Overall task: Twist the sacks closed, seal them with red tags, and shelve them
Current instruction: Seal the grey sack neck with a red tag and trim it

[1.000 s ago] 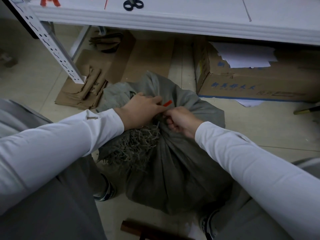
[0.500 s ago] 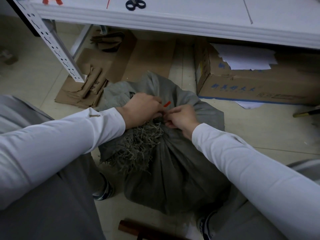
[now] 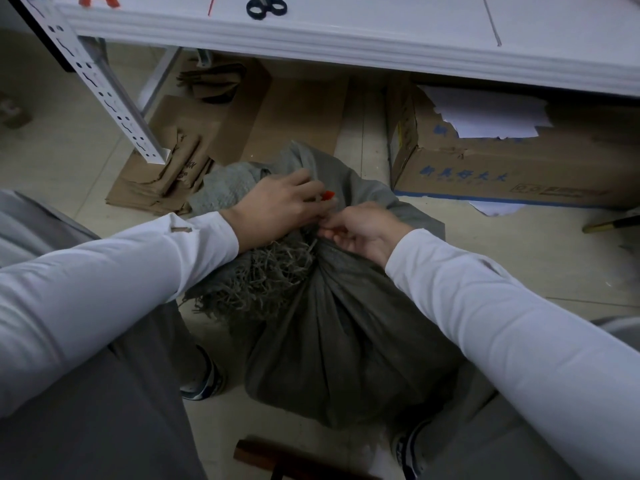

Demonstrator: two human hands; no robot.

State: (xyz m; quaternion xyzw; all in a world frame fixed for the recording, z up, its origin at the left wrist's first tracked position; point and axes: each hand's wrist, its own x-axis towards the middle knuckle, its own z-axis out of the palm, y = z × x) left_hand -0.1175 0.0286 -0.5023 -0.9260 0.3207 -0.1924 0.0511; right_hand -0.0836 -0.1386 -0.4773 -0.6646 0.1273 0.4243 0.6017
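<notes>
A full grey-green woven sack [image 3: 346,341] stands on the floor between my feet, its neck gathered and twisted, with a frayed edge hanging toward the left. My left hand [image 3: 277,209] is closed around the twisted neck from the left. A red tag [image 3: 328,194] pokes out just past its fingers. My right hand [image 3: 363,228] pinches at the neck from the right, fingertips touching those of the left hand. How far the tag wraps around the neck is hidden by my hands. More red tags [image 3: 98,0] lie on the white shelf [image 3: 381,39] above.
Black-handled scissors [image 3: 266,8] lie on the shelf. Its perforated white upright [image 3: 104,88] stands at left. Flattened cardboard [image 3: 207,140] lies under the shelf. An open cardboard box [image 3: 502,168] with white paper sits at right. A dark wooden piece [image 3: 270,459] lies near my feet.
My hands have stayed on the sack's neck. The left hand's fingers have spread a little further over the neck, and the right hand has shifted slightly, still working at the tag.
</notes>
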